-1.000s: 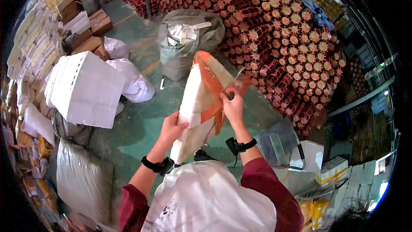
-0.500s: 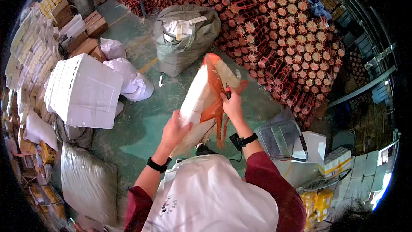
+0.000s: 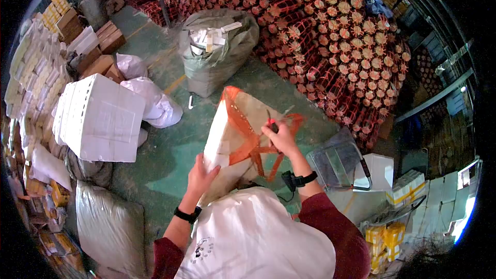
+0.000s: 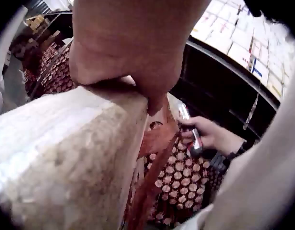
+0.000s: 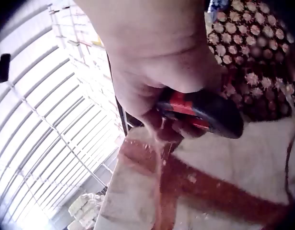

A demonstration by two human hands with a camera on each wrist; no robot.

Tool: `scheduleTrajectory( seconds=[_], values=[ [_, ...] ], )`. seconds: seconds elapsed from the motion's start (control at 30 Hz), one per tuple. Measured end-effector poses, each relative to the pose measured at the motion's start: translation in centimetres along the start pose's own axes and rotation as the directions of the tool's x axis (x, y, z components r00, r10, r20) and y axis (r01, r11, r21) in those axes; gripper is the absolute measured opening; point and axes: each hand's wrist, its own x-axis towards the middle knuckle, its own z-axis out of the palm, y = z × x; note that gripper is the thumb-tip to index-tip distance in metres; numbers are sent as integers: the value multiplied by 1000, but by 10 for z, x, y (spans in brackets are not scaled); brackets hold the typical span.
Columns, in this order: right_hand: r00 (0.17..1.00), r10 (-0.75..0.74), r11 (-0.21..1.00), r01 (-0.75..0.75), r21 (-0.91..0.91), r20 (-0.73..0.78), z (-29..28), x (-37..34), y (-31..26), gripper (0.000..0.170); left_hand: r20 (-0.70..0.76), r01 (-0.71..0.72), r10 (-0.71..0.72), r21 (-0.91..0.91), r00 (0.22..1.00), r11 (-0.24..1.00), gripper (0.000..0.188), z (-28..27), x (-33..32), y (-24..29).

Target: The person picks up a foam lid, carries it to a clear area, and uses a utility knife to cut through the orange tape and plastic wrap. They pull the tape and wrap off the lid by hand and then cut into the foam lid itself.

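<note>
Right hand [image 3: 280,139]: one, gripping one red-and-black tool [image 3: 273,125]. Left hand [image 3: 201,177]: one, gripping the left edge of one orange-taped foam piece [image 3: 215,139], held before the person. Room at edges: green floor [image 3: 168,147], left and far sides. Beyond: one filled sack [image 3: 205,75].

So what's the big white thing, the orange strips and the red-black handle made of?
White thing: probably foam, dull, with a pebbly, bead-like surface. Orange strips: likely plastic tape, thin, flat, partly loose. Red-black handle: looks like smooth plastic or rubber, with faint highlights.
</note>
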Motion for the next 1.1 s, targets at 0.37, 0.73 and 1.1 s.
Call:
scheduleTrajectory(
  seconds=[0.37,0.73,1.1],
  values=[
    [937,-165,968,94,-233,-308,58,1,-26,39,-76,-221,269,380,960,898,58,24,-33,10],
    [977,-81,955,19,-297,-197,64,37,63,24,52,-239,257,579,965,779,63,18,-52,-4],
    [863,234,972,-202,119,-448,8,43,142,17,-50,-132,154,299,987,945,59,11,-56,-23]
  ],
)
